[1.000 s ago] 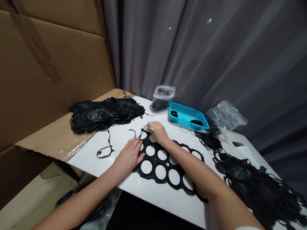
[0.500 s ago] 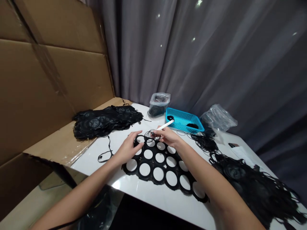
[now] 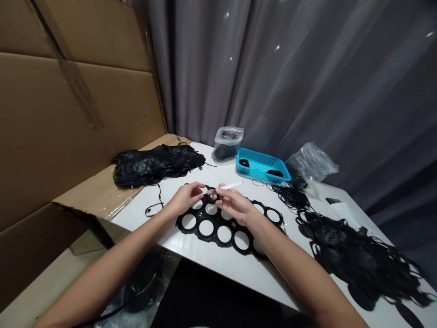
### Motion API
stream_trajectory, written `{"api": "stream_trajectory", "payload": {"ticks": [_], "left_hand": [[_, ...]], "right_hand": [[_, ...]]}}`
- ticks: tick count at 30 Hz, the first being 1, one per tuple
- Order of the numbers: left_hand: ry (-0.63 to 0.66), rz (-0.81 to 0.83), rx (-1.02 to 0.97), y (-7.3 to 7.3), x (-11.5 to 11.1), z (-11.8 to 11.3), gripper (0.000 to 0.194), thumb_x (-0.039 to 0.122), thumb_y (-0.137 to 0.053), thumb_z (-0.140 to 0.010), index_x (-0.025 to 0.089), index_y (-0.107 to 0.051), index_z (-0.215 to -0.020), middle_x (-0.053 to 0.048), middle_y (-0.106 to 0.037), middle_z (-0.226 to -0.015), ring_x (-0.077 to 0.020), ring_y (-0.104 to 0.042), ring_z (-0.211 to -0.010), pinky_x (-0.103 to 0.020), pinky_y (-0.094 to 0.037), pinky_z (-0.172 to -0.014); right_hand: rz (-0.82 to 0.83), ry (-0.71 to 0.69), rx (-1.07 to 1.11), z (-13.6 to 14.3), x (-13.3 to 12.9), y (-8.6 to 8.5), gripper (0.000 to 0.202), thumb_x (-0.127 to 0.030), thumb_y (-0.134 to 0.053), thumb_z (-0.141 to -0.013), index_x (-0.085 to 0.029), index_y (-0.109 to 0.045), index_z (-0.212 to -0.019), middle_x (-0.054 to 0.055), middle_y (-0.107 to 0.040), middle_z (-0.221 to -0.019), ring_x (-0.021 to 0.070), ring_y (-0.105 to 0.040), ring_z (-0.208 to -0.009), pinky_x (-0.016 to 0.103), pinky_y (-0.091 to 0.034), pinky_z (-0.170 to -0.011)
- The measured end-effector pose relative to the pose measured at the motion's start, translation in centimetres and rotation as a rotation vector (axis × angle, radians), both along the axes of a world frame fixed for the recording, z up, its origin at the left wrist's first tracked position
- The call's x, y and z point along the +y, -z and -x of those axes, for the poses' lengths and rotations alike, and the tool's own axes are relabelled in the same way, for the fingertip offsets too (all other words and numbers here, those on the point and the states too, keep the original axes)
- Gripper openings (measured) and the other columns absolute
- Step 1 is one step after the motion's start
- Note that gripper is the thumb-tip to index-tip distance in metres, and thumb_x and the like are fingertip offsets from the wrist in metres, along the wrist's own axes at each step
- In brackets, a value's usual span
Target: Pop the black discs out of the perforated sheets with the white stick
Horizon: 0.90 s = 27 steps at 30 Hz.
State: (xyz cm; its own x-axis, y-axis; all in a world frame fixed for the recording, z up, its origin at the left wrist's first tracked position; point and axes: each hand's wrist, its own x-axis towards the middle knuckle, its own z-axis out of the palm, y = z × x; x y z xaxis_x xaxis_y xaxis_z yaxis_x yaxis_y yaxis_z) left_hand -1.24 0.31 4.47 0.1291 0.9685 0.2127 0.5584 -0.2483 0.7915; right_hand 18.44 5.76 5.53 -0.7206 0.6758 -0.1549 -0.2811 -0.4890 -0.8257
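A black sheet [image 3: 215, 231] with rows of large round holes lies flat before me, the white table showing through. My left hand [image 3: 184, 199] is at its far left corner, thumb and forefinger curved and a little apart by a hole's rim. My right hand [image 3: 235, 203] is shut on a slim white pen-like stick [image 3: 234, 185], whose back end points away to the right. Something small, dark and bluish shows at the fingertips near its front end. My right hand and forearm cover part of the sheet.
A blue basket [image 3: 262, 157] with black pieces stands behind, beside a clear tub [image 3: 228, 145] and a plastic bag [image 3: 312, 164]. Thin black loops [image 3: 292, 197] and a black heap [image 3: 355, 255] lie right. Stacked black sheets [image 3: 157, 165] rest left, by a cardboard box [image 3: 78, 100].
My right hand has turned and come lower over the sheet, with the white stick lying flatter. The left fingers have drawn together somewhat. Thin black loops seen at the right fingertips no longer show clearly.
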Motion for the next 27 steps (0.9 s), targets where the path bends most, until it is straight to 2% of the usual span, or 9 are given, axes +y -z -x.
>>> {"api": "stream_trajectory", "payload": {"ticks": [3,6,9,11,13,21,23,27], "left_hand": [[-0.110,-0.073,0.150,1.0,-3.9,0.3,0.023,0.030,-0.052,-0.092,0.016,-0.066,-0.104,-0.014,-0.068,-0.109,-0.0325,-0.063,-0.108,-0.055,-0.047,-0.098],[-0.100,-0.101,0.254,2.7,-7.5,-0.4,0.027,0.030,-0.055,-0.091,0.017,-0.066,-0.112,-0.015,-0.064,-0.122,-0.0334,-0.058,-0.118,-0.055,-0.043,-0.105],[-0.096,-0.204,0.473,4.2,-9.3,-1.1,0.034,0.030,-0.054,-0.095,0.015,-0.061,-0.124,-0.016,-0.060,-0.134,-0.0320,-0.056,-0.125,-0.051,-0.044,-0.108],[-0.101,-0.275,0.598,4.8,-9.6,-1.2,0.036,0.030,-0.052,-0.097,0.014,-0.058,-0.129,-0.016,-0.059,-0.136,-0.0310,-0.056,-0.126,-0.049,-0.047,-0.107],[-0.103,-0.305,0.637,5.1,-9.5,-1.1,0.037,0.031,-0.051,-0.098,0.013,-0.058,-0.130,-0.017,-0.060,-0.135,-0.0308,-0.057,-0.125,-0.048,-0.048,-0.106],[-0.095,-0.313,0.615,5.1,-9.3,-0.8,0.036,0.028,-0.052,-0.097,0.013,-0.059,-0.129,-0.017,-0.061,-0.134,-0.0313,-0.056,-0.126,-0.049,-0.049,-0.106],[-0.080,-0.321,0.615,5.1,-9.2,-0.8,0.036,0.027,-0.051,-0.097,0.013,-0.058,-0.129,-0.017,-0.060,-0.134,-0.0316,-0.054,-0.129,-0.050,-0.047,-0.108],[-0.042,-0.325,0.614,4.7,-8.9,-0.8,0.034,0.025,-0.051,-0.095,0.013,-0.058,-0.127,-0.016,-0.063,-0.130,-0.0311,-0.053,-0.131,-0.050,-0.045,-0.110]], "right_hand": [[-0.239,0.138,-0.149,1.7,0.8,1.7,0.032,-0.035,-0.082,-0.069,-0.019,-0.054,-0.069,0.004,-0.070,-0.085,0.0119,-0.059,-0.073,0.022,-0.046,-0.063],[-0.561,0.088,-0.330,2.9,0.6,3.6,0.025,-0.036,-0.076,-0.075,-0.019,-0.058,-0.071,0.000,-0.065,-0.073,0.0136,-0.058,-0.071,0.025,-0.044,-0.066],[-0.817,0.035,-0.431,3.2,-0.3,4.7,0.016,-0.031,-0.068,-0.082,-0.019,-0.061,-0.074,-0.002,-0.065,-0.075,0.0142,-0.058,-0.073,0.027,-0.043,-0.070],[-0.897,0.026,-0.472,3.2,-0.7,4.9,0.013,-0.028,-0.065,-0.084,-0.019,-0.061,-0.075,-0.001,-0.067,-0.078,0.0143,-0.059,-0.074,0.027,-0.043,-0.071],[-0.926,0.015,-0.499,3.0,-1.0,4.8,0.012,-0.027,-0.064,-0.085,-0.020,-0.061,-0.076,-0.002,-0.068,-0.078,0.0143,-0.060,-0.073,0.026,-0.044,-0.070],[-1.044,0.025,-0.512,3.0,-1.0,5.0,0.011,-0.025,-0.060,-0.089,-0.020,-0.061,-0.079,0.000,-0.068,-0.084,0.0155,-0.061,-0.076,0.027,-0.045,-0.071],[-1.167,0.035,-0.501,3.0,-1.4,5.2,0.013,-0.024,-0.058,-0.092,-0.021,-0.059,-0.080,0.002,-0.068,-0.087,0.0165,-0.060,-0.080,0.028,-0.045,-0.075],[-1.570,-0.017,-0.574,3.5,-1.0,5.4,0.017,-0.019,-0.049,-0.096,-0.021,-0.056,-0.080,0.006,-0.065,-0.087,0.0205,-0.055,-0.086,0.032,-0.042,-0.081]]}}
